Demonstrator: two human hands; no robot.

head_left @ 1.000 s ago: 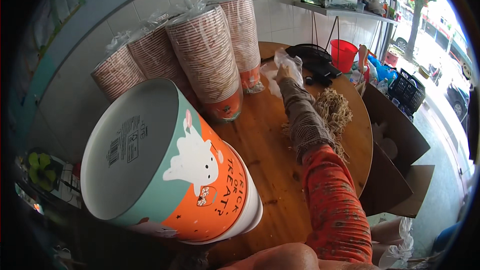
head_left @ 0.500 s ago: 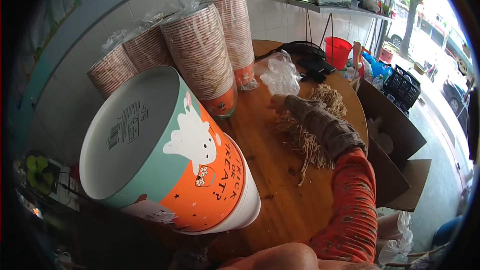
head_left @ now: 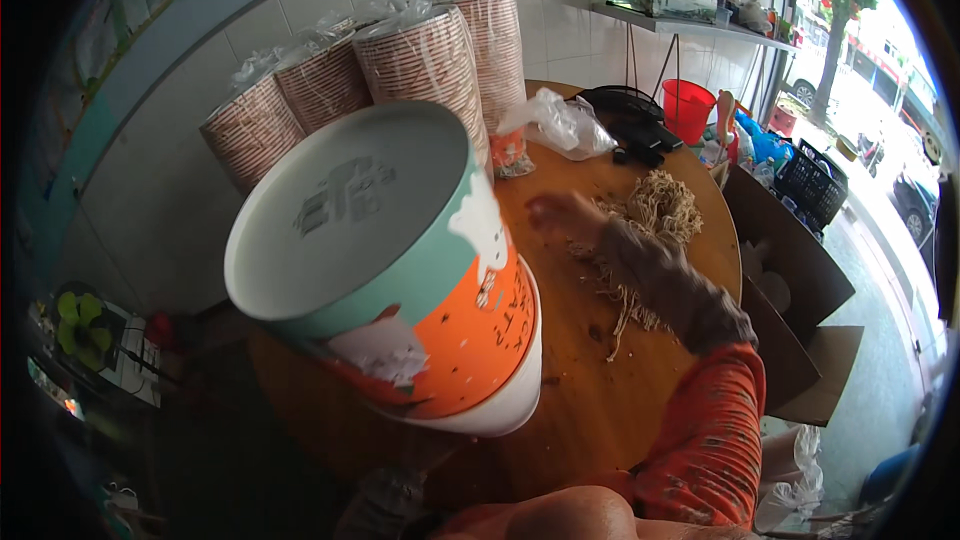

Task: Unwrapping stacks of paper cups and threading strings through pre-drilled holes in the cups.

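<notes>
A large paper bucket (head_left: 440, 310), green and orange with a white ghost print, stands upside down with its grey base up. White rims of stacked buckets (head_left: 515, 390) show below it. My left hand (head_left: 435, 450) is at the lower near side of the stack, dim and mostly hidden, so its fingers do not show. Off to the right of the bucket, my right hand (head_left: 565, 218) hovers over the table, blurred, fingers apart and holding nothing. A crumpled clear plastic bag (head_left: 565, 128) lies beyond it. Beside my right forearm is a heap of tan strings (head_left: 665, 205).
Tall plastic-wrapped stacks of paper buckets (head_left: 420, 65) stand along the tiled wall. Toward the right edge of the round wooden table (head_left: 590, 400) lie black items (head_left: 645, 130). A red bucket (head_left: 688, 110), a black crate (head_left: 810, 180) and an open cardboard box (head_left: 790, 230) are past it.
My right hand has let go of the plastic bag and come nearer. The bag now lies farther back. The ghost bucket has moved right and turned, and the whole view has shifted slightly.
</notes>
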